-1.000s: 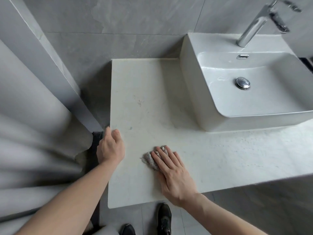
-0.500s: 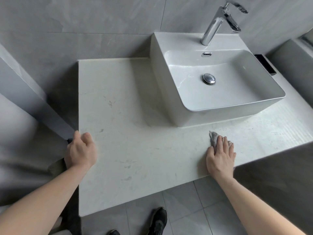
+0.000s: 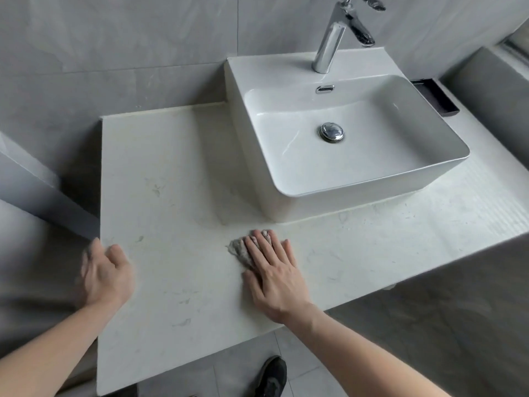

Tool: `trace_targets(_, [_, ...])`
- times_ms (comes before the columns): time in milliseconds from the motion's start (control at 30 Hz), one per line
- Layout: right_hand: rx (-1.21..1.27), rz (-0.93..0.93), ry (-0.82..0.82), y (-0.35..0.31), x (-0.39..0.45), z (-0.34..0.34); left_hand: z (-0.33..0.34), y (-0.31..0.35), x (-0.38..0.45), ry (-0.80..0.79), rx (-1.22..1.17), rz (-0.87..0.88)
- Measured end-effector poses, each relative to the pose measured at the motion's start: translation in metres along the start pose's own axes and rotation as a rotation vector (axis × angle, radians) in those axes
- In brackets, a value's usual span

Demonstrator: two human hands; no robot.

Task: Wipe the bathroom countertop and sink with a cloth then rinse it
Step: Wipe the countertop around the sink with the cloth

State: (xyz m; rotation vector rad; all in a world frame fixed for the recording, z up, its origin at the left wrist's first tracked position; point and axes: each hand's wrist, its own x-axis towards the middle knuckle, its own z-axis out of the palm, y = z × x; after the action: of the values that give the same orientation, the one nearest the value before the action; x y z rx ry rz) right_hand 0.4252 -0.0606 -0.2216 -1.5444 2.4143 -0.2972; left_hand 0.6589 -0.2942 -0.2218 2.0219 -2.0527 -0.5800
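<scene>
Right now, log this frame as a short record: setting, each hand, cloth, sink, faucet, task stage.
setting: pale stone countertop with a white vessel sink on it, grey tiled wall behind
right hand: flat, fingers straight, pressing the cloth onto the countertop in front of the sink
left hand: blurred, at the countertop's left edge, holding nothing visible
cloth: small, grey, bunched, mostly under the fingers
sink: basin empty, drain stopper in view
faucet: chrome, no water running
task stage: countertop wiping under way; rinse not yet done
</scene>
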Motion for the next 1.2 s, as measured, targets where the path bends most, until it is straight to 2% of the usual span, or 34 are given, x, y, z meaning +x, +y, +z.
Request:
trace_targets(67, [-0.008, 0.037, 0.005, 0.034, -0.002, -0.014, -0.002, 0.005, -0.003, 0.036, 0.017, 0.06])
trace_targets(167, [-0.037, 0.063, -0.006, 0.086, -0.009, -0.033, -0.003, 0.012, -0.006, 0.073, 0.105, 0.241])
trace_targets(300, [-0.016, 0.269, 0.02, 0.163, -0.02, -0.058, 0.007, 0.044, -0.017, -0.037, 0.207, 0.4])
trace_targets(500, [0.025, 0.62, 0.047, 0.262, -0.033, -0.096, 0.045, 0.137, -0.068, -0.258, 0.272, 0.656])
trace_targets(567, [0.047, 0.687, 0.041, 0.271, -0.03, -0.102, 0.054, 0.17, -0.086, -0.406, 0.356, 0.598])
trace_targets(633, [0.088, 0.714, 0.05, 0.265, -0.028, -0.102, 0.059, 0.195, -0.102, -0.566, 0.429, 0.463])
trace_targets(700, [0.125, 0.71, 0.053, 0.25, -0.028, -0.1, 0.059, 0.21, -0.111, -0.666, 0.5, 0.368])
trace_targets(867, [0.137, 0.507, 0.019, 0.189, -0.033, -0.081, 0.05, 0.222, -0.108, -0.773, 0.552, 0.264])
trace_targets(967, [0.126, 0.463, -0.036, 0.162, -0.033, -0.072, 0.046, 0.23, -0.108, -0.83, 0.595, 0.237])
trace_targets(1200, [0.012, 0.385, -0.191, 0.183, -0.039, -0.096, 0.037, 0.244, -0.103, -0.928, 0.672, 0.149])
